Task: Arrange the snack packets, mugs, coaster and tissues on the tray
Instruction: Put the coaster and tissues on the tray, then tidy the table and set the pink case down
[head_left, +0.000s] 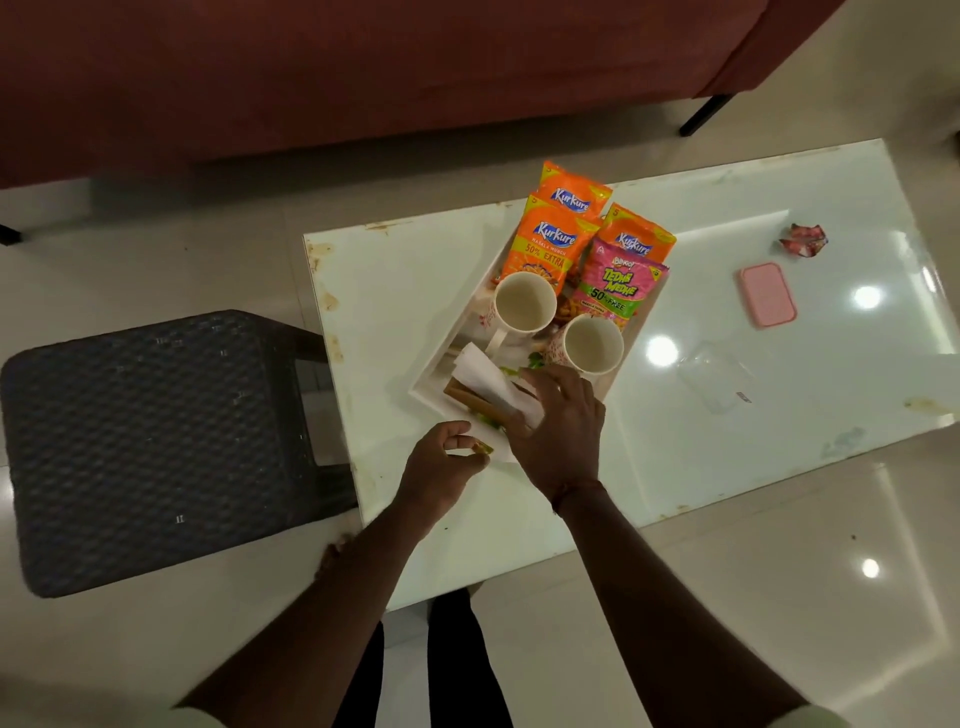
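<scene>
A white tray (427, 391) sits at an angle on the white table (727, 457). At its far end lie three orange Kurkure packets (550, 244) and a pink Bingo packet (618, 288). Two empty cream mugs (522, 302) (593, 344) stand in the middle. White tissues (480, 375) lie over a brown coaster (464, 397) at the near end. My right hand (558, 423) covers the tissues' near end, thumb and fingers around them. My left hand (441, 465) pinches a small green-yellow corner at the tray's near edge; it looks like the coaster's patterned edge.
On the table right of the tray lie a pink case (768, 294), a crumpled wrapper (803, 240) and a clear plastic cover (719, 376). A dark woven stool (156, 441) stands against the table's left end. A red sofa (363, 78) runs behind the table.
</scene>
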